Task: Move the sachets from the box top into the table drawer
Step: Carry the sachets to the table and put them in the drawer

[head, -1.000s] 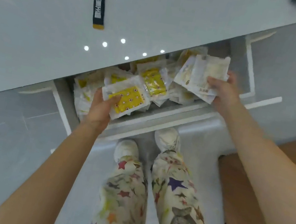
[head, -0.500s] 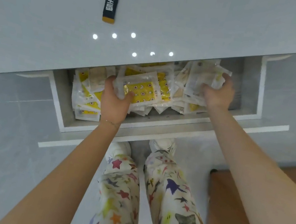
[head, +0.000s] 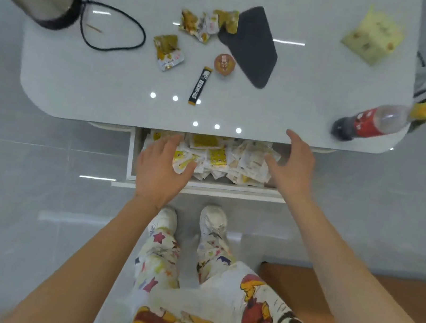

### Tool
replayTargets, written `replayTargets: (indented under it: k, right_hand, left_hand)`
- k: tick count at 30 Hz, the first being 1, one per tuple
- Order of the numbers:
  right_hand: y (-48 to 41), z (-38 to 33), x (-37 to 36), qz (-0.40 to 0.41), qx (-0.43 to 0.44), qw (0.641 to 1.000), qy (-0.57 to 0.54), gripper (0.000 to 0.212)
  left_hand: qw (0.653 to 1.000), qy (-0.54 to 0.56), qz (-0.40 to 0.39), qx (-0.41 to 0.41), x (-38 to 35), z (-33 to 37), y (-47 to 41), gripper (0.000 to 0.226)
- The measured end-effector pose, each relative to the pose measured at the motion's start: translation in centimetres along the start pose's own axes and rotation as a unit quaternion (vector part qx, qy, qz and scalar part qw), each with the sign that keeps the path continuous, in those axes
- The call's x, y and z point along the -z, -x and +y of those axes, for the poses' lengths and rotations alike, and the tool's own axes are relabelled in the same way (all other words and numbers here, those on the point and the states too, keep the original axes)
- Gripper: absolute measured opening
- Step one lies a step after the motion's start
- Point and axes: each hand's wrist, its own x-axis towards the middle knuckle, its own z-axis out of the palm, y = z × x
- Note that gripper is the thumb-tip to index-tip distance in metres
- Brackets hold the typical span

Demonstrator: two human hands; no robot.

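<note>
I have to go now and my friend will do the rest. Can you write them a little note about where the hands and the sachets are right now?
Left hand: open, holding nothing, over the left end of the sachet pile in the drawer.
Right hand: open, fingers spread, holding nothing, above the drawer's right end.
Done: many sachets lie in the open drawer.
Left: I cannot make out the box top, so check it for more. A few packets and a black stick sachet lie on the table top.
</note>
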Motion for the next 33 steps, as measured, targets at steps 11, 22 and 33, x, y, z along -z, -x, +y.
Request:
replayTargets:
  k: [11, 22, 33]
  right_hand:
    - [9.7, -18.3, 8.9, -0.013, 0.273, 0.955, 0.118, 0.072]
    - [22.7, -32.2, 0.0, -0.083, 0.496, 0.832, 0.232, 0.075]
    - [38.9, -44.8, -12.4, -0.164, 0.608, 0.737, 0.246, 0.080]
  left_hand:
    - [0.988, -0.033, 0.140, 0.049, 17.3, -0.5, 11.2, 0.079]
    - [0.948, -0.028, 0.228, 0.218, 24.9, -11.3, 26.7, 0.085]
    - [0.869, 0.014, 0.323, 0.374, 30.4, -24.2, 43.1, 0.087]
